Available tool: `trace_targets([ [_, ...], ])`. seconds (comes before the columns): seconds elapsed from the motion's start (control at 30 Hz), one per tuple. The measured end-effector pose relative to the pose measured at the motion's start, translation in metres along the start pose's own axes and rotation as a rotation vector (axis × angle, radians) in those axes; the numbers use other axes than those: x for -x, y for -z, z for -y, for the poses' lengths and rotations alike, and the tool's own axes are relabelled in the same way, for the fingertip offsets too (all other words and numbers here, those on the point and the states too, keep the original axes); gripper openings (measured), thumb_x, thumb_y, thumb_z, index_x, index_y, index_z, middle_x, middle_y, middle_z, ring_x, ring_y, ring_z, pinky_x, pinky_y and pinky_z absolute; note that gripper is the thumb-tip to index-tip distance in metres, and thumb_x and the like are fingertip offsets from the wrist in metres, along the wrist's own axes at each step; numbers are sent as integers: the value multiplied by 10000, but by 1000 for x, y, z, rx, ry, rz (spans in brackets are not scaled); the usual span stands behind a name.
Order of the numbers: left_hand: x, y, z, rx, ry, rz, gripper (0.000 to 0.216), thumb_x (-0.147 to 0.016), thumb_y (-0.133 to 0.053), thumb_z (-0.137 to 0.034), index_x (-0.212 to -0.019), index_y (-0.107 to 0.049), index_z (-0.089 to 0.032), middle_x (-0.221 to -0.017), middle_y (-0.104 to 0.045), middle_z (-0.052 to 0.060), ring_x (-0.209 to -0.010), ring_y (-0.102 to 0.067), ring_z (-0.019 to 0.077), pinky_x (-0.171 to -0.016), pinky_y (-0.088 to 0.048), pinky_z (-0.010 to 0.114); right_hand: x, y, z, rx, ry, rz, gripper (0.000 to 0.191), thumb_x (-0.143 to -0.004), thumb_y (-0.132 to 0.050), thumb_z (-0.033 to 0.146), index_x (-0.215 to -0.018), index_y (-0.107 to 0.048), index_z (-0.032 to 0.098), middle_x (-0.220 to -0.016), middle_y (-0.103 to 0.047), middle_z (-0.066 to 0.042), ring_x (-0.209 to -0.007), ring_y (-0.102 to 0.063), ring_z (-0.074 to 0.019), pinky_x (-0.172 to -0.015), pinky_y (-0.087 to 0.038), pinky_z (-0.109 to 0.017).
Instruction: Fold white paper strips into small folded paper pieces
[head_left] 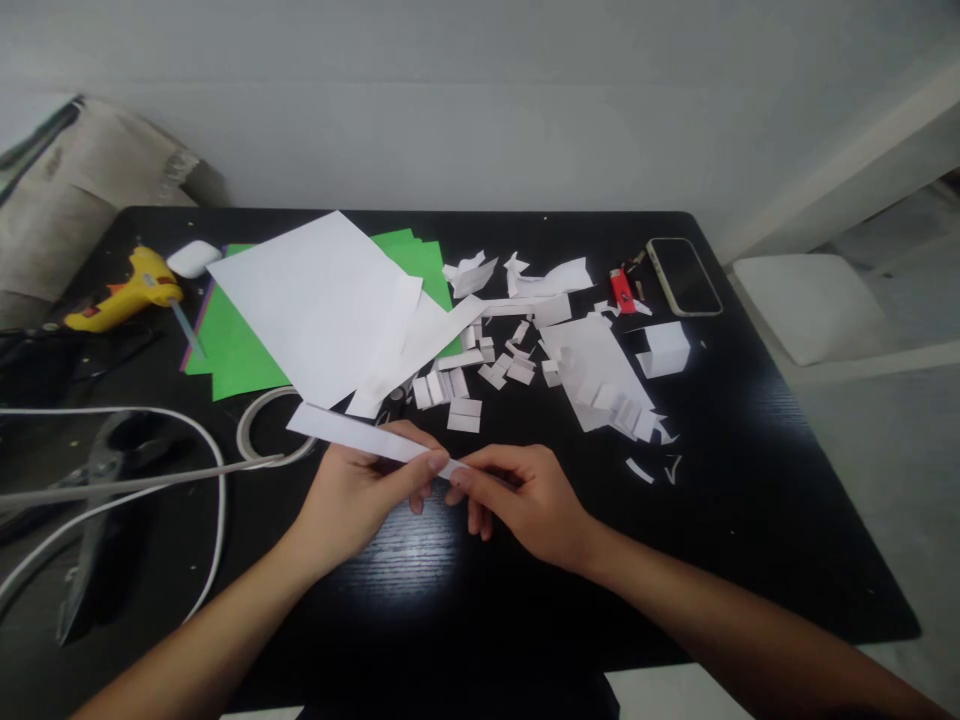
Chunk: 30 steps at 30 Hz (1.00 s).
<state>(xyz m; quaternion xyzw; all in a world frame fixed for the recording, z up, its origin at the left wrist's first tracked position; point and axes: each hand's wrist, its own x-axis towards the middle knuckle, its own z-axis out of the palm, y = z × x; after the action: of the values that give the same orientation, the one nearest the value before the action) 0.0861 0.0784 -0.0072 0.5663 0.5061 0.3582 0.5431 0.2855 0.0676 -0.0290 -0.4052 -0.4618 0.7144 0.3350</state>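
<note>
A folded white paper strip (360,435) is held above the near part of the black table, slanting from upper left down to the right. My left hand (375,490) pinches it between thumb and fingers near its right end. Right beside it, my right hand (517,490) pinches that same end, the two thumbs almost touching. Beyond the hands lie several small folded paper pieces (465,415) and paper offcuts. Large white paper sheets (322,310) rest on green sheets (251,360) at the upper left.
A yellow glue gun (139,290), a white case (193,259), a roll of tape (251,425) and a looped white cable (221,500) occupy the left. At the back right are a phone (684,277) and a red lighter (621,290). The table (765,520) meets a wall behind.
</note>
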Motion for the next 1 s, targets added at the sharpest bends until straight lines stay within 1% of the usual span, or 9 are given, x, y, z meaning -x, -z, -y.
trace_targets([
  [0.1,0,1,0,-20,5,-13,137,-881,-707,-209,-763,-743,-151,-588,-667,-3,-496,-604,111,-495,-485,213,-1,0,1,-21,-24,-7,282,-895,-752,432,-854,-776,155,-734,-732,-32,-514,-622,-103,-460,-515,-206],
  [0.2,1,3,1,-22,21,-80,117,-876,-712,-223,-781,-728,-156,-541,-636,-21,-482,-587,114,-492,-473,216,-2,0,2,-54,-40,-23,307,-899,-740,454,-865,-771,150,-769,-746,-46,-523,-626,-106,-459,-519,-214],
  [0.3,2,2,3,14,30,-138,113,-876,-712,-234,-790,-706,-162,-544,-629,-28,-495,-592,117,-515,-483,224,-3,1,1,-69,-32,-31,297,-897,-742,449,-864,-769,155,-767,-743,-44,-526,-625,-109,-460,-520,-220],
  [0.37,2,-1,4,41,41,-134,104,-874,-719,-242,-809,-706,-162,-560,-630,-30,-497,-592,112,-519,-484,223,-3,1,1,-65,-20,-33,287,-898,-744,442,-854,-769,159,-749,-735,-36,-522,-622,-108,-466,-523,-225],
  [0.43,3,-4,5,58,59,-104,109,-869,-734,-258,-829,-720,-157,-588,-645,-24,-488,-585,105,-505,-477,218,-2,0,0,-51,-4,-34,282,-901,-743,436,-855,-771,160,-746,-732,-33,-523,-625,-108,-477,-529,-229],
  [0.57,4,-8,5,58,81,-54,130,-865,-734,-262,-804,-741,-147,-636,-684,3,-489,-589,105,-480,-475,218,0,-1,0,-29,1,-25,281,-910,-737,428,-864,-773,154,-720,-723,-30,-523,-639,-113,-486,-543,-229],
  [0.77,4,-3,1,3,62,-121,106,-871,-720,-226,-789,-723,-158,-519,-627,-30,-479,-583,110,-497,-473,212,-1,1,-1,-58,13,-42,259,-918,-732,407,-886,-771,153,-768,-748,-42,-524,-649,-110,-478,-545,-219],
  [0.87,4,-1,2,17,57,-156,92,-873,-725,-233,-814,-714,-163,-535,-633,-35,-483,-584,106,-509,-475,213,-2,2,-1,-74,28,-54,234,-916,-740,384,-904,-771,153,-770,-750,-39,-521,-653,-107,-476,-543,-210],
  [1.0,4,-4,6,69,82,-106,97,-875,-736,-255,-843,-715,-166,-589,-656,-32,-512,-605,104,-536,-493,216,-2,1,-2,-61,46,-59,225,-920,-737,371,-884,-772,151,-742,-737,-29,-511,-648,-99,-477,-541,-199],
])
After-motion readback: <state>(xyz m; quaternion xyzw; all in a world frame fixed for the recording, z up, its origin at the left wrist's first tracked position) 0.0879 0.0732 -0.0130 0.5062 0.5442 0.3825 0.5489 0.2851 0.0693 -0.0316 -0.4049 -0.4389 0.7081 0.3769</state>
